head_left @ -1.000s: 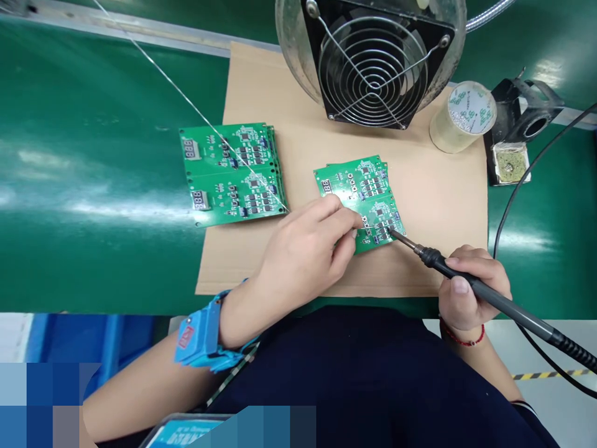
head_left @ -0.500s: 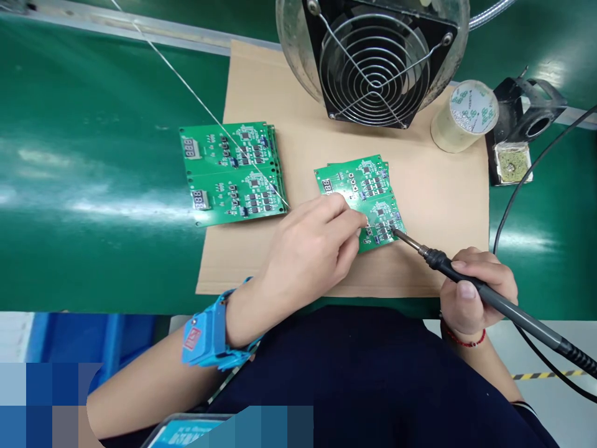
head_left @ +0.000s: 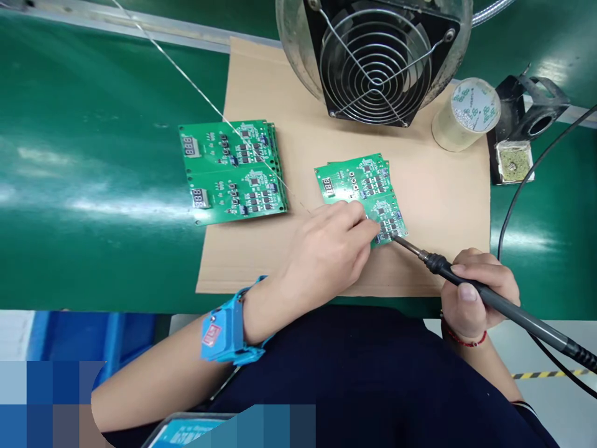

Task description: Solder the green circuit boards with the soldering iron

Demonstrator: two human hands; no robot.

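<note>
My left hand [head_left: 331, 249] is closed in a pinch on a thin strand of solder wire [head_left: 189, 79], which runs down from the upper left. The fingertips sit over the lower part of a green circuit board [head_left: 342, 174], hiding its lower left corner. Another board peeks out beneath it. In my right hand [head_left: 480, 292] is a soldering iron [head_left: 513, 308], gripped by its dark handle. Its metal tip meets the board near the lower right edge, among small black chips, just right of my left fingertips.
A stack of similar boards [head_left: 212, 168] lies to the left, partly on a cardboard sheet [head_left: 298, 149]. At the back stands a fan with a wire guard [head_left: 375, 81]. A tape roll [head_left: 466, 115] and an iron stand with sponge [head_left: 513, 163] are at right. The iron's cable [head_left: 513, 193] curves nearby.
My left hand has moved slightly right and down over the board, with the solder wire. The iron's tip has shifted a little downward along the board's lower right part.
</note>
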